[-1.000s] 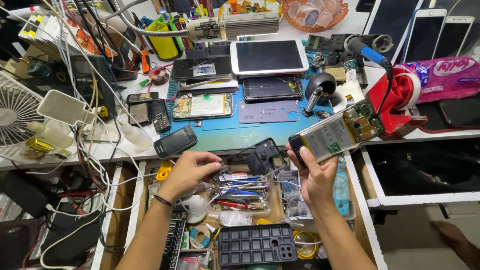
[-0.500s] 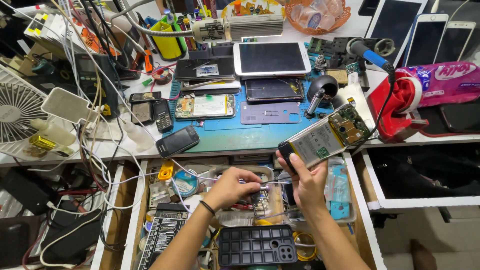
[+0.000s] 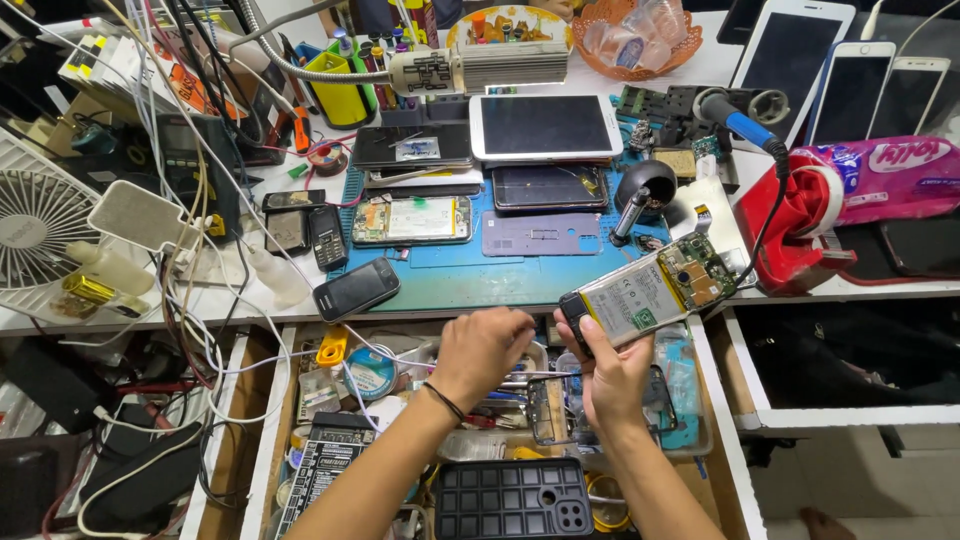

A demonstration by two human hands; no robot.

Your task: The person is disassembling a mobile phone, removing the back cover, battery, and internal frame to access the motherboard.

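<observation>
Fan: far to the left of the left hand, on the cluttered bench, well apart from it
Small black phone: lies flat on the bench edge, up and to the left of the left hand
Left hand: over the open drawer, knuckles up, fingers curled in and bunched together; whether it pinches anything cannot be told from this angle
Wristband: dark thin band round the left wrist, just behind the hand
Drawer: open under both hands, full of small tools and parts
Black tray: gridded plastic tray, below and between the two forearms
Blue mat: on the bench just above both hands, with opened phones and a grey plate lying on it
Right hand: just right of the left hand, nearly touching it, fingers wrapped round the lower end of the opened phone
Opened phone: back cover off, battery and circuit board showing; held above the right hand, at the front edge of the bench
Long axis: runs from lower left to upper right, tilted; the board end points up and to the right, away from the hand, the gripped end points down-left
Soldering iron: blue handle, up and to the right of the right hand, well apart
</observation>
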